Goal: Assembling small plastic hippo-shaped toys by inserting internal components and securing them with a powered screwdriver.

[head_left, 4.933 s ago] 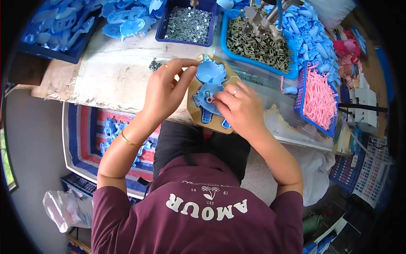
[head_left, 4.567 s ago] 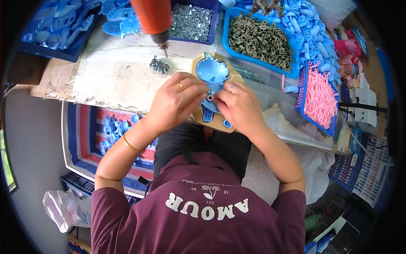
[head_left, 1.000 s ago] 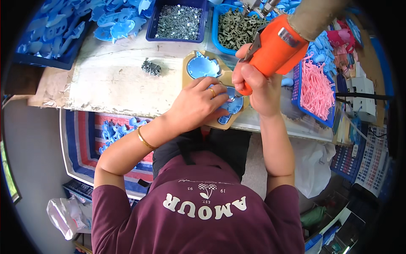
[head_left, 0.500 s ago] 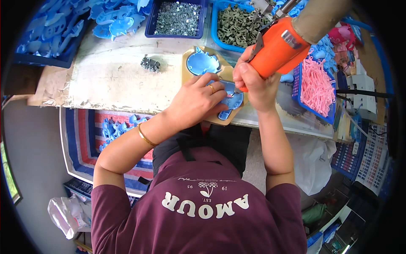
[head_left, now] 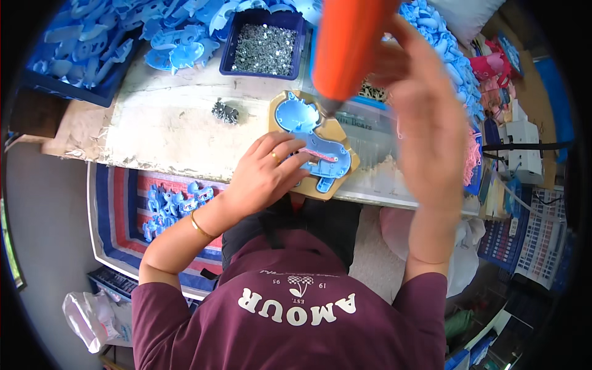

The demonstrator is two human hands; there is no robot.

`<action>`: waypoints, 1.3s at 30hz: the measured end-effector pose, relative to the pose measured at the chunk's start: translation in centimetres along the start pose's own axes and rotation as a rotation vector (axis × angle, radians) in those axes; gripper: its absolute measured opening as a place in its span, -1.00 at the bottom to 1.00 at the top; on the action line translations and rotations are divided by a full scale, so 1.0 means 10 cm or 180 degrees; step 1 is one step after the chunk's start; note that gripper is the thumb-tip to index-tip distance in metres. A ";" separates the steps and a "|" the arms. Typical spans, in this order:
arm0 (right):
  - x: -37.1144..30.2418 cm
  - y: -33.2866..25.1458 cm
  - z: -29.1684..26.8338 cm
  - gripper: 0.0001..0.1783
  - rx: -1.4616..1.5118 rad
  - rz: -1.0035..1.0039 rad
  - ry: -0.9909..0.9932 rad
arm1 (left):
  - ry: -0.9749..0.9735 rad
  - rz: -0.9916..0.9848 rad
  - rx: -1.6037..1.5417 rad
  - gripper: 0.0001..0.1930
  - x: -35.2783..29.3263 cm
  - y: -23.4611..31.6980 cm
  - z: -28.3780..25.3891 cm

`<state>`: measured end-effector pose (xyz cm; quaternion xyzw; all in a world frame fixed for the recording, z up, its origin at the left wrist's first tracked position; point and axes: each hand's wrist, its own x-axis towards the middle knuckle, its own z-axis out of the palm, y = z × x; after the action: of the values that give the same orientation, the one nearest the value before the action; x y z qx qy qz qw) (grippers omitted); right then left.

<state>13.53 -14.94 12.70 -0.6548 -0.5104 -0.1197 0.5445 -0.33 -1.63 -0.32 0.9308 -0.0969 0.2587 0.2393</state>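
Resting in a tan fixture point(head_left: 337, 131), a blue plastic shell point(head_left: 333, 148) meets the loosely bent fingers of the left hand point(head_left: 264, 165); right of the fixture, the right hand point(head_left: 427, 111) blurs beside an orange driver point(head_left: 348, 49), both grips unclear.

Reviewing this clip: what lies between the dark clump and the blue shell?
In the head view, between the dark clump and the blue shell lie a strip of tabletop and the left edge of the tan holder.
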 end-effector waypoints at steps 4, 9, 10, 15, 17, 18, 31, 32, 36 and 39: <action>0.72 0.17 -0.79 -0.61 -0.1843 -0.0349 0.0507 | -0.0054 0.0071 -0.0042 -0.66 -0.06 0.06 0.03; 1.45 0.57 -0.49 -0.33 0.0240 -0.0241 -0.0279 | -0.0129 -0.0033 0.0113 -0.55 -0.09 0.07 0.07; 1.37 0.19 -0.30 -0.27 -0.0063 0.0496 -0.0219 | -0.0126 -0.0115 0.0164 -0.55 -0.12 0.06 0.05; 1.12 0.14 -0.18 -0.19 0.1299 0.0183 -0.0522 | -0.0291 -0.0193 0.0278 -0.55 -0.14 0.06 0.08; 0.91 0.63 -0.46 -0.65 0.2721 0.0280 -0.0046 | -0.0272 -0.0164 0.0274 -0.56 -0.11 0.06 0.09; 0.83 0.58 -0.42 -0.62 0.2820 0.0324 -0.0117 | -0.0263 -0.0150 0.0296 -0.58 -0.12 0.07 0.10; 0.41 -0.04 0.17 -0.26 0.1853 0.1342 -0.0042 | -0.0304 -0.0195 0.0355 -0.65 -0.16 0.06 0.15; 0.37 -0.02 0.18 -0.28 0.1814 0.1377 -0.0005 | -0.0322 -0.0195 0.0376 -0.63 -0.17 0.05 0.15; 0.24 -0.19 0.28 -0.59 0.1610 0.1441 0.0381 | -0.0327 -0.0197 0.0347 -0.62 -0.18 0.06 0.12; 0.24 -0.14 0.31 -0.74 0.1294 0.1095 0.0786 | -0.0282 -0.0124 0.0486 -0.62 -0.15 0.06 0.15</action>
<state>12.30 -11.21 14.07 -0.5896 -0.3353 0.0003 0.7348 -1.16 -2.76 -2.02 0.9586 -0.0692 0.2191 0.1681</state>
